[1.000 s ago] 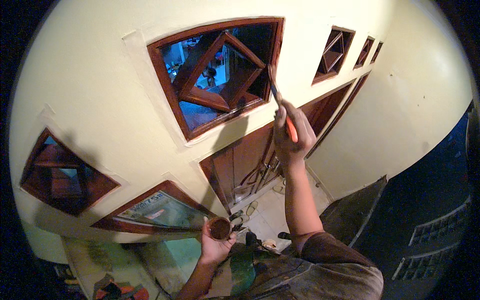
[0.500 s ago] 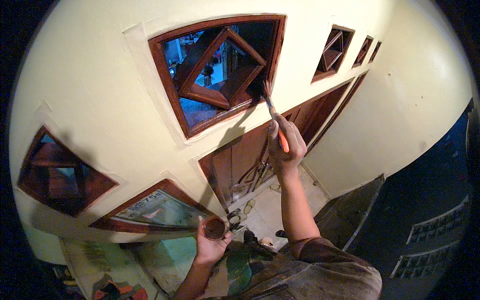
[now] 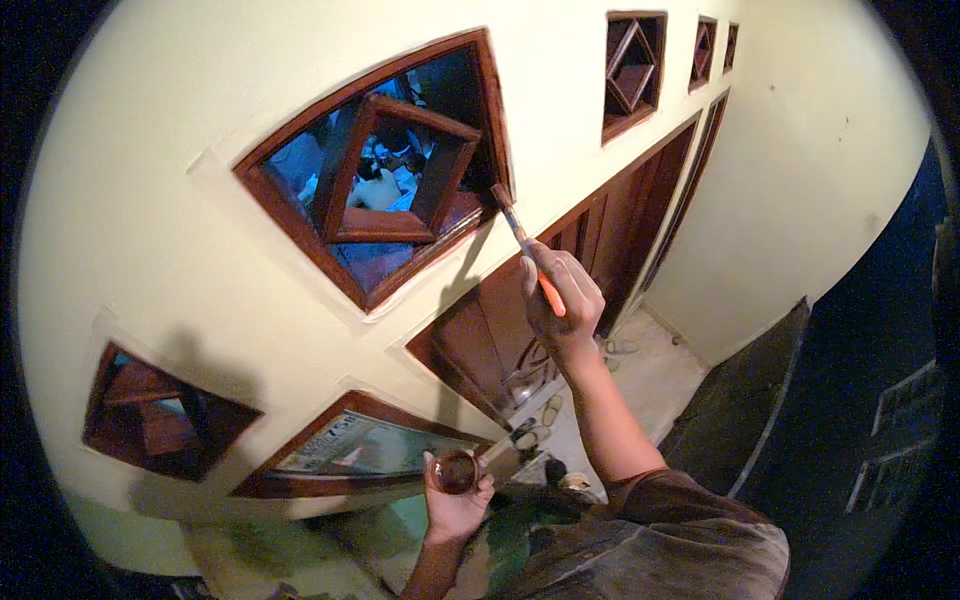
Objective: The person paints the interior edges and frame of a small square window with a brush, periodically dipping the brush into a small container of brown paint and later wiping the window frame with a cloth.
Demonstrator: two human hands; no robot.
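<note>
2 hands clamped: right hand on paintbrush; left hand, seemingly, cup.

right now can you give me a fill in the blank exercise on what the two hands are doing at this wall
1. The right hand holds a paintbrush with an ______ handle.
2. The brush tip touches the ______ corner of the wooden window frame.
3. The left hand holds a small round ______ of dark liquid.
4. The wall around the frame is pale ______.

Missing words: orange; right; cup; yellow
</note>
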